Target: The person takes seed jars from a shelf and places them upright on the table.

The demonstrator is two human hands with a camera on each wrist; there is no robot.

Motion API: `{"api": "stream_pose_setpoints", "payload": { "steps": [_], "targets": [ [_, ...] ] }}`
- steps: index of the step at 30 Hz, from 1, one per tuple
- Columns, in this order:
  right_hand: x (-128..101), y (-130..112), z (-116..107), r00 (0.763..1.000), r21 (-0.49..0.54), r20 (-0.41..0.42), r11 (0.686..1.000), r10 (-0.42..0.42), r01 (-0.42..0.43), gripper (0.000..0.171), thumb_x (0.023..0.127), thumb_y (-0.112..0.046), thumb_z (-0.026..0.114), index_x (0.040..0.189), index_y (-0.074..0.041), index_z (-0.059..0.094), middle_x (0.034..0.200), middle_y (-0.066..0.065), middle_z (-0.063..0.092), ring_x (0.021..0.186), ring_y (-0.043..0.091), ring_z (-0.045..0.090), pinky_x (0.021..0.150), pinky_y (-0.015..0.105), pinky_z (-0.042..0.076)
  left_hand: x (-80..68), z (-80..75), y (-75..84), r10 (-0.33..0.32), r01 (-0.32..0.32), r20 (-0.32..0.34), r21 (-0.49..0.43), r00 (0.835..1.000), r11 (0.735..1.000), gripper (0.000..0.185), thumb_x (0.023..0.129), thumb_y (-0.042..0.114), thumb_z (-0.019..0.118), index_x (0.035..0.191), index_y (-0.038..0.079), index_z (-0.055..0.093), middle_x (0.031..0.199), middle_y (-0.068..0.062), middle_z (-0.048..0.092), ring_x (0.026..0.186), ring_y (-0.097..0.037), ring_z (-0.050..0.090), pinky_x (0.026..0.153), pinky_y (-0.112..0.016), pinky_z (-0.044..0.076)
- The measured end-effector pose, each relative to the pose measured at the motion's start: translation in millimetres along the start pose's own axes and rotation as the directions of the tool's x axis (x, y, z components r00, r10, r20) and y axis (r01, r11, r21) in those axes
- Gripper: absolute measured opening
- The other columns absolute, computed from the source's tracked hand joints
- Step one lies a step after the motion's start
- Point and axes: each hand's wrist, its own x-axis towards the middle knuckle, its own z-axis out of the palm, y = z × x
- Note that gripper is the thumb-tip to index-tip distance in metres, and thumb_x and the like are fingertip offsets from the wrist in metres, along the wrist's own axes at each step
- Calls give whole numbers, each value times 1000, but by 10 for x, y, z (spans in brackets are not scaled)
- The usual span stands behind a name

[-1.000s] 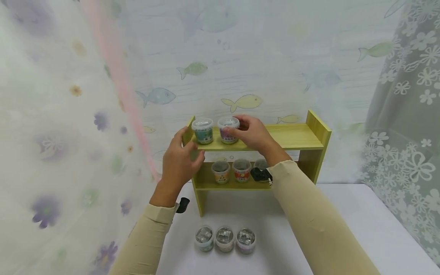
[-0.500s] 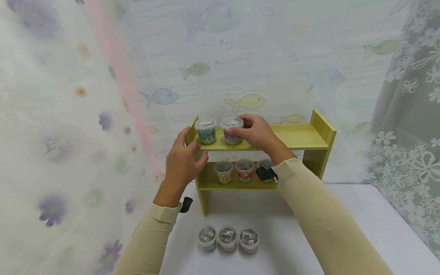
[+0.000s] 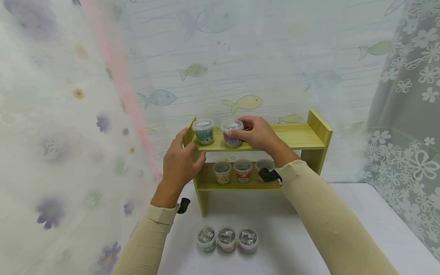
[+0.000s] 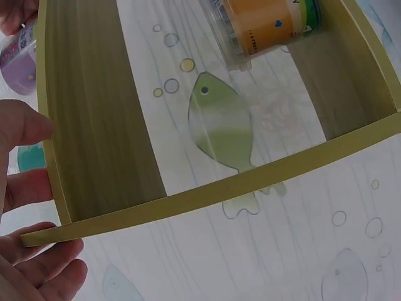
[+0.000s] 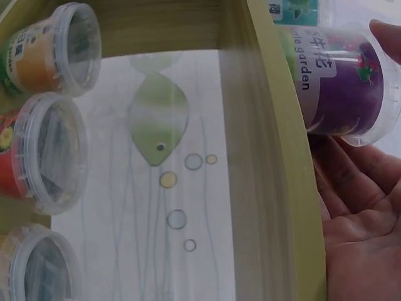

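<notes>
Right hand (image 3: 259, 133) curls its grip round the purple tub (image 3: 232, 133) on the top board of the wooden shelf (image 3: 302, 137), just right of the teal tub (image 3: 204, 131); left hand (image 3: 180, 162), fingers relaxed, steadies the shelf's left end w/ nothing held. Judged from this: two tubs up top, three on the lower board, three tubs (image 3: 227, 239) waiting on the near tabletop (image 3: 361, 221), approx. halfway.
</notes>
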Motion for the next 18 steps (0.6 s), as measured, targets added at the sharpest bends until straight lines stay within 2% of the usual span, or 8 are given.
{"api": "stream_pose_setpoints", "payload": {
  "steps": [4,18],
  "targets": [
    [-49,-10,-23,1000,-24,10,1000,-8,8,63,90,-54,75,139,-16,63,128,4,69,118,21,66,97,45,57,0,-5,4,2,-2,-1,3,1000,1000,25,89,34,76,87,9,73,148,-20,56,113,-38,68,73,-50,60],
    [-186,6,-93,1000,8,22,1000,-6,5,66,88,-56,77,140,-18,62,130,3,69,120,22,67,97,47,57,4,7,-1,-8,8,-6,3,1000,1000,23,87,32,77,88,9,74,147,-20,56,115,-38,67,72,-50,60]
  ]
}}
